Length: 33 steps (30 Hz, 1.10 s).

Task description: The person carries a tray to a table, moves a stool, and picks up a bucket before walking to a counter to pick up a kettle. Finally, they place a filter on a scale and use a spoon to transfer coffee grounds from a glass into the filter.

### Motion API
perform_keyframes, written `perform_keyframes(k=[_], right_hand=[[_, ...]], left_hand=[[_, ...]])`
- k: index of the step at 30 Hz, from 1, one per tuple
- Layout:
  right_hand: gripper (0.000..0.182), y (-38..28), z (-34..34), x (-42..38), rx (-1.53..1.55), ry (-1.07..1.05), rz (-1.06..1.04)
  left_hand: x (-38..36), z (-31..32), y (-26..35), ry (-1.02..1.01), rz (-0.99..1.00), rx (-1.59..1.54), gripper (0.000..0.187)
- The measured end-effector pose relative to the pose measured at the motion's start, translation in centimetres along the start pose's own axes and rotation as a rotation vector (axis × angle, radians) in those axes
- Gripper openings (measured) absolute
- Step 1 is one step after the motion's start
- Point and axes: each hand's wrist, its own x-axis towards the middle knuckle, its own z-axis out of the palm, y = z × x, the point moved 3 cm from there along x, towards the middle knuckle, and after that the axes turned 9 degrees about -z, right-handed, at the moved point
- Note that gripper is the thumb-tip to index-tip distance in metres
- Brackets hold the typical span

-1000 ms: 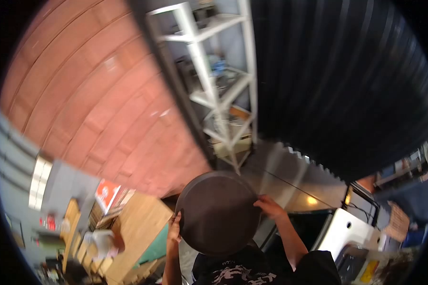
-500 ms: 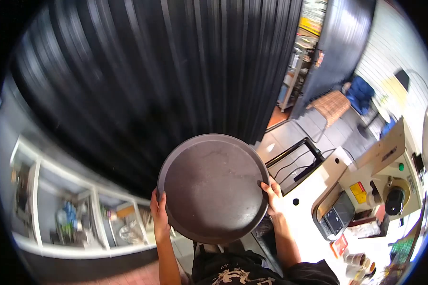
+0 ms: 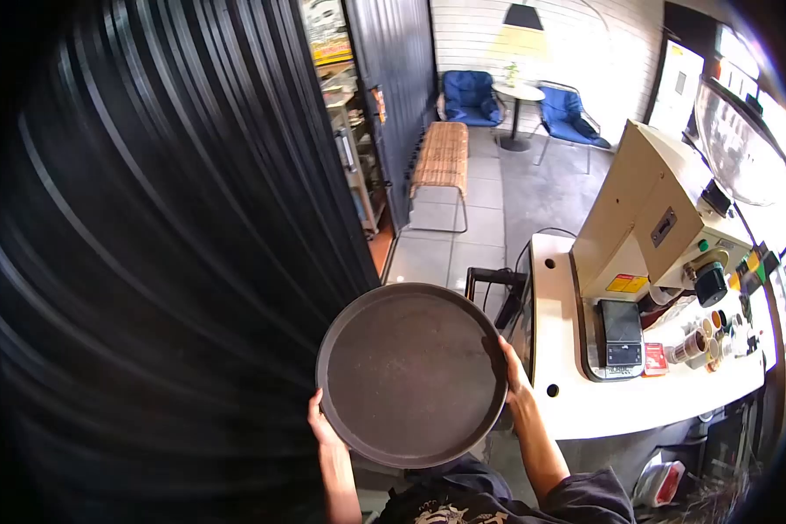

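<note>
A round dark brown serving tray (image 3: pixel 413 375) with a raised rim is held out in front of my body, its bare top facing up at me. My left hand (image 3: pixel 325 421) is closed on the lower left rim, with most of its fingers hidden under the tray. On the right side, my right hand (image 3: pixel 515 371) grips the rim, its thumb along the edge and the other fingers out of sight beneath.
To the left runs a dark corrugated wall (image 3: pixel 175 262). At right, a white counter (image 3: pixel 576 419) carries a large beige coffee grinder (image 3: pixel 646 210), a black scale (image 3: pixel 620 332) and several cups (image 3: pixel 694 345). Ahead are a wicker bench (image 3: pixel 443 157) and two blue chairs (image 3: pixel 470 98).
My view has turned right, so the white shelves at left are gone and the counter and seating show more fully. Both hands still hold the tray.
</note>
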Motion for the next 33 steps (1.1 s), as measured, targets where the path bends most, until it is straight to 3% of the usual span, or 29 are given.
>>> perform_keyframes(k=[2, 5, 10, 13, 15, 16, 17, 19, 21, 23, 25, 27, 30, 33], right_hand=[[0.044, -0.3, -0.8, 2.0, -0.012, 0.036, -0.008], [0.038, -0.7, -0.6, 6.0, 0.072, 0.073, -0.121], [0.042, -2.0, 0.0, 13.5, 0.219, 0.116, -0.253], [0.039, -2.8, 0.8, 16.1, 0.307, 0.192, -0.141], [0.038, -2.5, 0.2, 18.2, 0.353, 0.266, -0.173], [0.037, -2.8, -0.4, 19.4, 0.299, 0.298, -0.267], [0.037, -3.1, -0.9, 20.5, 0.240, 0.330, -0.361], [0.035, -7.0, 2.7, 19.8, 0.219, 0.442, -0.338], [0.033, -8.6, 3.4, 21.3, 0.291, 0.255, -0.355], [0.031, -9.4, 2.4, 23.6, 0.291, 0.313, -0.397], [0.030, -10.1, 0.4, 27.0, 0.290, 0.368, -0.442], [0.026, -11.2, -2.0, 31.0, 0.052, 0.380, -0.585], [0.023, -17.9, 3.0, 31.9, 0.001, 0.330, -0.593], [0.022, -21.5, 2.3, 36.7, 0.019, 0.453, -0.656]], left_hand=[[3.8, 1.8, 0.4, -0.141, -0.032, -0.069, 0.042], [10.2, 4.8, 0.8, -0.105, -0.104, 0.046, 0.040], [21.0, 10.6, 0.8, -0.327, -0.126, 0.060, 0.047], [28.7, 11.7, 1.1, -0.374, -0.145, 0.104, 0.044], [32.3, 13.8, 1.3, -0.225, -0.258, 0.179, 0.042], [34.6, 15.4, 1.3, -0.342, -0.246, 0.178, 0.058], [36.3, 16.3, 1.0, -0.351, -0.272, 0.163, 0.057], [38.9, 19.8, 0.6, -0.386, -0.355, 0.186, 0.058], [41.1, 23.3, 0.1, -0.403, -0.410, 0.229, 0.053], [43.6, 26.5, -0.8, -0.437, -0.462, 0.265, 0.047], [46.0, 29.9, -1.8, -0.546, -0.394, 0.350, 0.048], [49.3, 32.9, -2.7, -0.606, -0.423, 0.355, 0.046], [55.3, 36.9, -4.7, -0.649, -0.518, 0.356, 0.046], [59.6, 42.0, -6.9, -0.656, -0.629, 0.372, 0.048]])
